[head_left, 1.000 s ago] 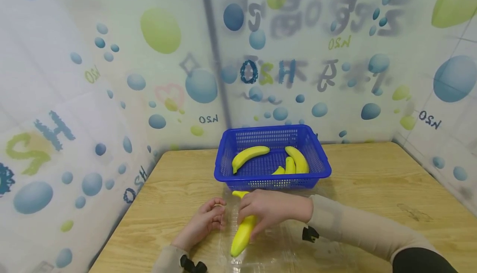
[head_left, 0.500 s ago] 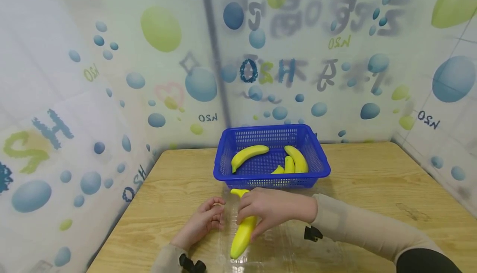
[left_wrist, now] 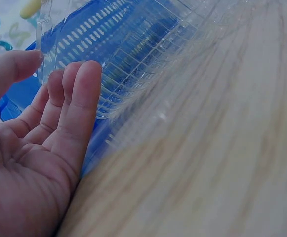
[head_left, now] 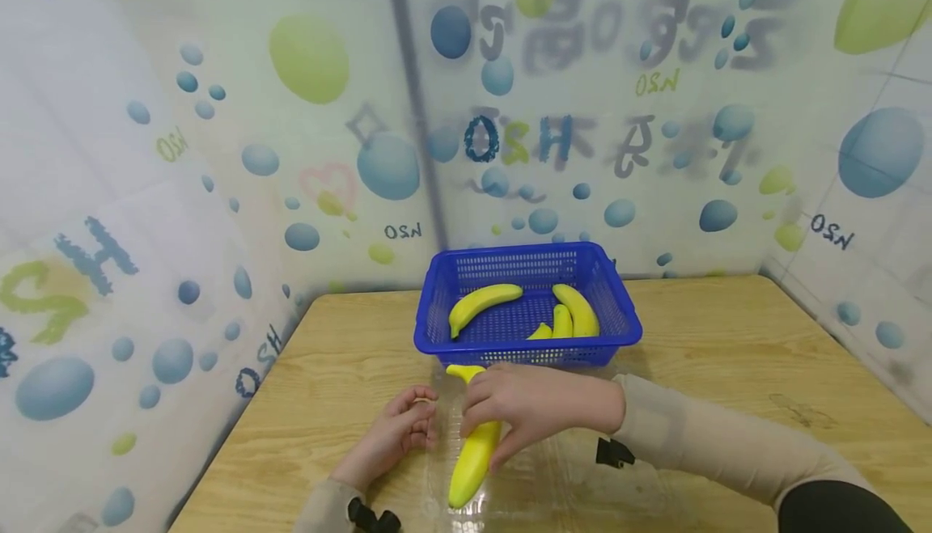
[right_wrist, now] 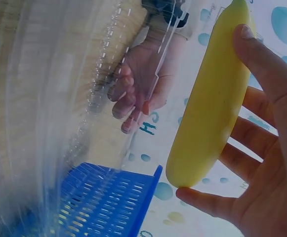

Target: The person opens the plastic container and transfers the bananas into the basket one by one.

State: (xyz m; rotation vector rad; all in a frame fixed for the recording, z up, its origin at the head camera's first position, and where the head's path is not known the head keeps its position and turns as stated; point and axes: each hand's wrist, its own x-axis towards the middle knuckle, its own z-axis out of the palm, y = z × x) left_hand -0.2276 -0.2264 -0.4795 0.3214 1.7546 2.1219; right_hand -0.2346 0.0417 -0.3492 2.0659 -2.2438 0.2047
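My right hand (head_left: 527, 403) grips a yellow banana (head_left: 472, 468) from above in the head view, fingers on one side and thumb on the other. The banana hangs tilted over a clear plastic container (head_left: 527, 488), stem towards the basket. In the right wrist view the banana (right_wrist: 210, 98) lies between my thumb and fingers. My left hand (head_left: 399, 432) is at the container's left side, fingers loosely bent. In the left wrist view its fingers (left_wrist: 79, 118) are beside the clear wall, and the thumb is at the rim; whether they press on it I cannot tell.
A blue perforated basket (head_left: 527, 347) stands behind the container on the wooden table (head_left: 728, 371). Several bananas lie in it, one banana (head_left: 486, 305) on the left and others on the right. A patterned wall covering (head_left: 393, 169) encloses the back and sides.
The hands and the banana have barely moved; the banana's lower end is slightly nearer the front. The head view has shifted slightly.
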